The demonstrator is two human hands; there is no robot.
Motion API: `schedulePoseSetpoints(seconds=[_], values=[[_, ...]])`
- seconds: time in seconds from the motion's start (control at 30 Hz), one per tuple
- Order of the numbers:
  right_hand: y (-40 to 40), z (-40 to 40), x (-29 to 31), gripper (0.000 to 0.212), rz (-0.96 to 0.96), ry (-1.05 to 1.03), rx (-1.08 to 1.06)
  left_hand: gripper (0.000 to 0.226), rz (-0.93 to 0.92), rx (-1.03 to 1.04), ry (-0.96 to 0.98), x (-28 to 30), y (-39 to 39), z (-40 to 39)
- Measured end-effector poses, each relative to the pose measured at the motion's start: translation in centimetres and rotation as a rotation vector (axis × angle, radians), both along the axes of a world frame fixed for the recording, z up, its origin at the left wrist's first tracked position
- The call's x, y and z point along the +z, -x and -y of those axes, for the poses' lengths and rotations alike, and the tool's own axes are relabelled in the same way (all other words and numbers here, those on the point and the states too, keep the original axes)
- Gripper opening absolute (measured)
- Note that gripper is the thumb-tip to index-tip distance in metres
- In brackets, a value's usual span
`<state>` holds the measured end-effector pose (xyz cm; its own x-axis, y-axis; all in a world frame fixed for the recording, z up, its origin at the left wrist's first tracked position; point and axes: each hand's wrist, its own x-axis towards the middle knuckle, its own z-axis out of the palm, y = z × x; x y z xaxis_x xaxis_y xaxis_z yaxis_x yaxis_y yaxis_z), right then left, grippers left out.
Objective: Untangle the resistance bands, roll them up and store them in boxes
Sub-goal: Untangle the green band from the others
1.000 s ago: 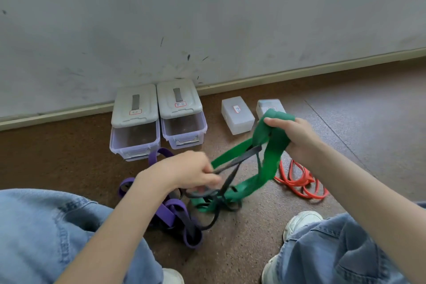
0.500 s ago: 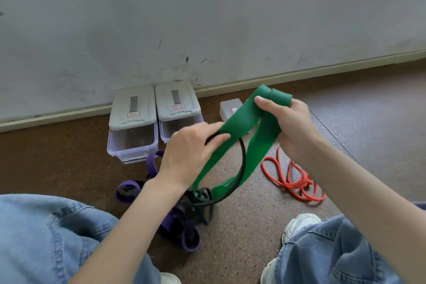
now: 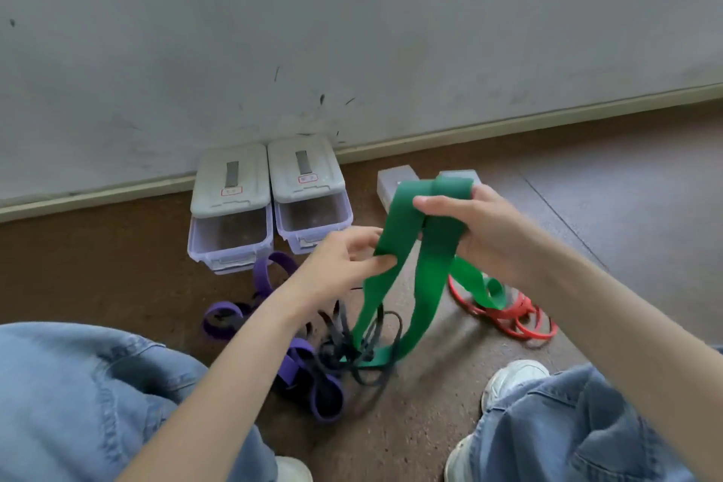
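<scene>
A wide green band (image 3: 428,278) hangs in loops from my right hand (image 3: 481,227), which grips its folded top above the floor. My left hand (image 3: 344,262) pinches one green strand lower down, left of the right hand. The band's lower end is caught in a thin black band (image 3: 375,340) lying on the floor. A purple band (image 3: 297,372) is tangled beside the black one, under my left forearm. A thin red band (image 3: 508,315) lies coiled on the floor to the right, partly behind the green loops.
Two clear lidded boxes (image 3: 231,207) (image 3: 309,196) stand side by side against the white wall. Two small boxes (image 3: 391,184) (image 3: 459,174) sit to their right, partly hidden by the green band. My jeans-clad knees and white shoes (image 3: 512,376) frame the brown floor.
My left hand moved from the black band up to the green band and now pinches one strand. My right hand lifted the green band higher; its loops hang longer over the red band.
</scene>
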<state>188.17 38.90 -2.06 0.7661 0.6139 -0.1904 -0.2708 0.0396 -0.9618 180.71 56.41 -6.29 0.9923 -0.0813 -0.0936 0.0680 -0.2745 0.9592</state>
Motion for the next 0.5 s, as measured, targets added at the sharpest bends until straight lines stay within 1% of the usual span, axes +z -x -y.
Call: schedulePoseSetpoints(seconds=[0.03,0.07,0.1,0.13,0.17,0.2,0.27,0.3,0.33,0.37,0.4,0.47,0.5], values=[[-0.4,0.2,0.9,0.026,0.015,-0.08,-0.039,0.023,0.027,0.029,0.131,0.2,-0.3,0.1],[-0.7,0.3,2.0,0.024,0.034,-0.154,-0.067,0.023,0.035,0.005,0.247,0.2,-0.4,0.2],[-0.7,0.2,3.0,0.022,0.06,-0.207,-0.083,0.027,0.032,-0.044,0.302,0.2,-0.5,0.3],[-0.6,0.1,3.7,0.021,0.087,-0.234,-0.092,0.036,0.017,-0.084,0.286,-0.1,-0.4,0.6],[-0.3,-0.1,4.2,0.021,0.1,-0.251,-0.091,0.046,0.008,-0.09,0.217,-0.7,-0.4,1.1],[0.0,-0.3,4.4,0.023,0.095,-0.268,-0.086,0.054,0.004,-0.043,0.139,-1.4,-0.5,1.5],[0.6,-0.6,4.6,0.029,0.05,-0.302,-0.082,0.059,0.032,0.153,0.056,-2.0,-0.8,1.9],[0.8,-0.7,4.5,0.031,0.026,-0.318,-0.083,0.057,0.056,0.23,0.022,-2.1,-0.8,1.9],[0.9,-0.8,4.5,0.031,0.013,-0.342,-0.077,0.055,0.085,0.237,-0.032,-2.2,-0.8,1.7],[1.0,-0.8,4.5,0.03,0.01,-0.367,-0.061,0.05,0.107,0.168,-0.095,-2.6,-0.9,1.4],[1.0,-0.9,4.5,0.028,0.016,-0.383,-0.046,0.041,0.113,0.075,-0.111,-2.7,-0.8,1.5],[0.7,-0.8,4.8,0.025,0.02,-0.432,-0.041,0.025,0.048,-0.035,-0.032,-1.7,0.0,2.1],[0.3,-0.7,4.8,0.026,0.003,-0.456,-0.04,0.022,0.025,-0.036,0.024,-0.5,0.2,2.1]])
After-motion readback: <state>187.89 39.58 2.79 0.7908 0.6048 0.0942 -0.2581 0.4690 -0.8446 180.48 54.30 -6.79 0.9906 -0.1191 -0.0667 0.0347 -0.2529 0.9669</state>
